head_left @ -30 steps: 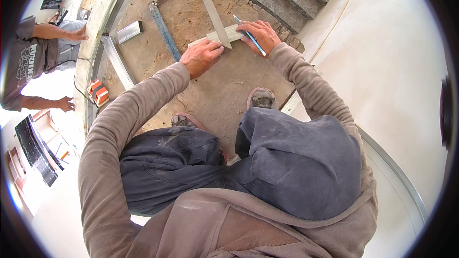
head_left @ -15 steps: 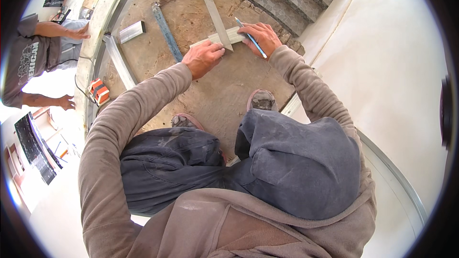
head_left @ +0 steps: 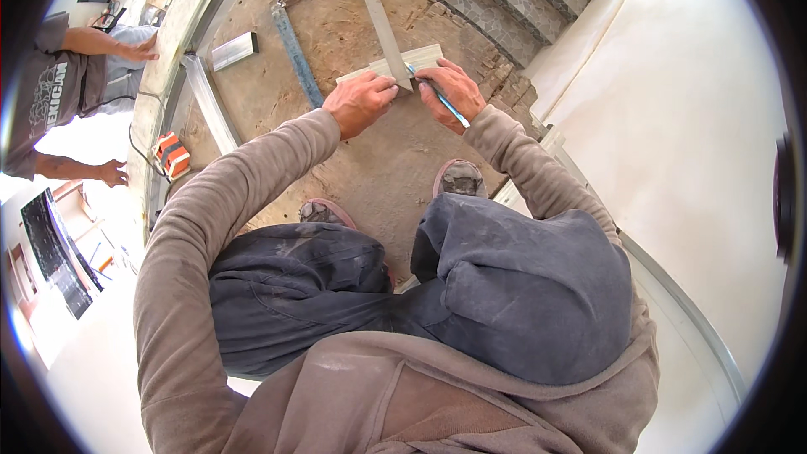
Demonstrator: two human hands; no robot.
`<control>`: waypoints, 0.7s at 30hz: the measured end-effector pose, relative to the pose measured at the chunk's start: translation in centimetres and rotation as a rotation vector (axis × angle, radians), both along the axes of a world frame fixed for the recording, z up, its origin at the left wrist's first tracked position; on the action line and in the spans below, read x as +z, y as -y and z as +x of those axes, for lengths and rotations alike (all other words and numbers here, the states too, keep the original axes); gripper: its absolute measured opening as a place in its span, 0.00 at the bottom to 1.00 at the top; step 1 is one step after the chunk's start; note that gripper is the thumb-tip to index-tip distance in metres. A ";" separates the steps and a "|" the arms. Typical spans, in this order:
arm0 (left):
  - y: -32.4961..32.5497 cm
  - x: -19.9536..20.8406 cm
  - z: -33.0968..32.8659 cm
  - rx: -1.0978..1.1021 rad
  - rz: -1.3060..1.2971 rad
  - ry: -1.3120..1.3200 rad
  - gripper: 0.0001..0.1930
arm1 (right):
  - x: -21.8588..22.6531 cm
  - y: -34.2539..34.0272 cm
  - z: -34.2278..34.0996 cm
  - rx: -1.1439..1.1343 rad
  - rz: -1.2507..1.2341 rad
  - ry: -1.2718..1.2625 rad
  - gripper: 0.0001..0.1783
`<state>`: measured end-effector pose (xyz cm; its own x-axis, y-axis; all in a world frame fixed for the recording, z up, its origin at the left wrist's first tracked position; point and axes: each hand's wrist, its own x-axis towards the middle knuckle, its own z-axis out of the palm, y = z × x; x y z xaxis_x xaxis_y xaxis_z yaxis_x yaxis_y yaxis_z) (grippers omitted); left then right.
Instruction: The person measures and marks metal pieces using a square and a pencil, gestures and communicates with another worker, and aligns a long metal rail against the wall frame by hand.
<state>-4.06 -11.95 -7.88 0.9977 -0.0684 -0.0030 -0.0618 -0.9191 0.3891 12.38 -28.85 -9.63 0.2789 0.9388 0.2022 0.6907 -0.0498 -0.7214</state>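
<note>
A pale, narrow strip (head_left: 427, 56) lies crosswise ahead of my feet. Across it rests a flat grey metal bar (head_left: 380, 21), like a ruler or the blade of a square, its near end cut at an angle. My left hand (head_left: 361, 105) is closed on the strip's left part, with fingertips against the bar's near end. Between the fingers of my right hand (head_left: 454, 91) is a slim blue pencil (head_left: 455, 111). The pencil's far end reaches the strip beside the bar's right edge; its exact tip is hard to make out.
A worn, rough board (head_left: 370, 168) lies beneath. On it are a blue-grey bar (head_left: 294, 55), a short metal profile (head_left: 234, 51) and a longer one (head_left: 210, 105). An orange-and-black tool (head_left: 172, 156) sits at left, near another person's hands (head_left: 113, 173). Stairs (head_left: 496, 0) rise at far right.
My right hand has moved left and slightly nearer to me, off the strip's right end, bringing the pencil to the bar's edge. My left hand keeps its hold.
</note>
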 end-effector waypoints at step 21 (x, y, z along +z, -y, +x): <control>-0.2 -0.5 0.1 0.006 0.026 -0.020 0.14 | 0.7 -1.1 -0.1 -0.044 0.060 0.081 0.08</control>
